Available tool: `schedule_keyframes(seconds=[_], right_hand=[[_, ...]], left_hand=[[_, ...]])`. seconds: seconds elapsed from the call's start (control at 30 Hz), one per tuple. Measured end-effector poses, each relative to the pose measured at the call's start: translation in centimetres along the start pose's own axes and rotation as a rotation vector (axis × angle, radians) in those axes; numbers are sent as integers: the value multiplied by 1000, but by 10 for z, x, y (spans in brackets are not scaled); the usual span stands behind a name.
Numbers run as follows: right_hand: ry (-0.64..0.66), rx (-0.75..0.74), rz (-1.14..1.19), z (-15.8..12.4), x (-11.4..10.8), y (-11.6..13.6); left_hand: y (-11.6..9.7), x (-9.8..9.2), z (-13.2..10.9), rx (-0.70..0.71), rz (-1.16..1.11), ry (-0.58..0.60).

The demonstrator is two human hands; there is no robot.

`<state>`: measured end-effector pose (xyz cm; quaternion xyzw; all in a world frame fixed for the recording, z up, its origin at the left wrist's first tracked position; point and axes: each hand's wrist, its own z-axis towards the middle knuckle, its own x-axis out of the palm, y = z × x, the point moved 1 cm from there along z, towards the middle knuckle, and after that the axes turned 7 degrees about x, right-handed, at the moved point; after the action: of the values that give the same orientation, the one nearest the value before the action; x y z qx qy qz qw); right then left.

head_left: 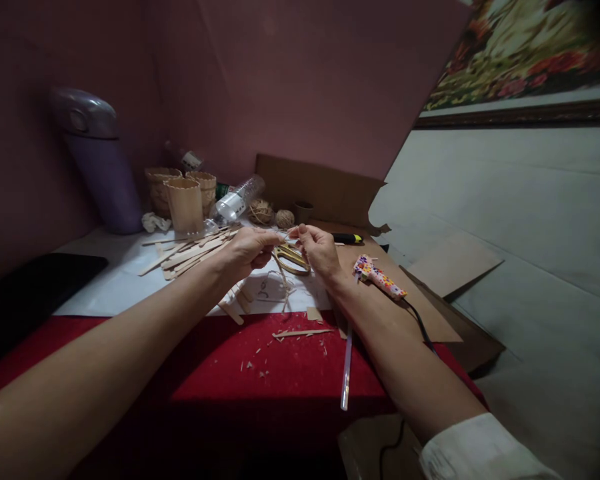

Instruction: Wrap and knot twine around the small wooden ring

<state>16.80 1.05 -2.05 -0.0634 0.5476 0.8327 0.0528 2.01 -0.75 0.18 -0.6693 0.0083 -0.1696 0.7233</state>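
Both hands are raised close together over the middle of the table. My left hand (253, 250) is closed, thumb and fingertips pinching a thin strand of twine. Just right of it, my right hand (317, 250) is closed too, its fingertips pinched on the same thin strand. A loose length of twine (283, 283) hangs below the hands onto the white paper (125, 287). Gold-handled scissors (294, 261) lie beneath and between the hands. Wooden sticks (183, 257) are piled to the left of my left hand.
Behind stand wooden cups (184, 203), a plastic bottle (237, 200), twine balls (285, 219) and a purple flask (103, 167). At right, a patterned glue gun (380, 277) lies on cardboard (435, 320), near a glue stick (347, 373). Wood scraps (300, 333) lie on red cloth (205, 373).
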Motion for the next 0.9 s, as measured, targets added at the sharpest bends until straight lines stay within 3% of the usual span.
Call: schedule_keyframes(seconds=[0.23,0.43,0.6,0.73,0.9], right_hand=[[-134,-94,-198,-5,1,4],[-127,-153,-449,-15,7,15],[-173,-175,-633,-18,7,20],[-135,-195,-839,-20,6,20],[-88,-260,-719,-20,6,21]], left_hand=[[-1,-3,2,29,49,-78],[-4,-4,1,125,138,-201],[-4,-1,2,178,270,-241],[-3,-1,3,219,342,-260],[-5,0,2,211,362,-243]])
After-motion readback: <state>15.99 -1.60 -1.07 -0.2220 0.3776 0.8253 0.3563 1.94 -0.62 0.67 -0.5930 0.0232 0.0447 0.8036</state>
